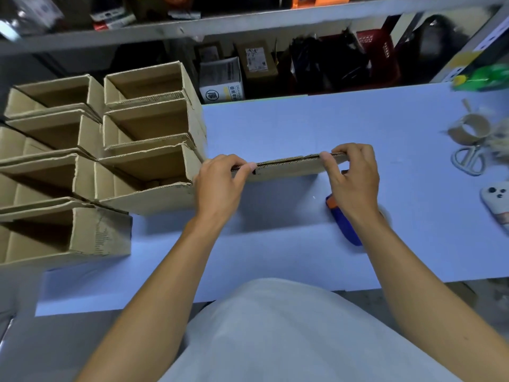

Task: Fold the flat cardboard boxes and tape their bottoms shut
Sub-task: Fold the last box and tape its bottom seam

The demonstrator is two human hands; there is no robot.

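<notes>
both hands, left & right, pinch flat box on edge mid-table. folded boxes crowd left; tape gun under right wrist; scissors, phone far right.

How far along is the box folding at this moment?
Done: several opened boxes stand stacked at the table's left; their bottoms aren't visible. In hand: the left hand and right hand pinch a flat box by its top edge. Left: opening it and taping, likely with the blue tool beneath the right wrist.

Brown cardboard box, pale blue table (blue-orange tape dispenser)
</notes>
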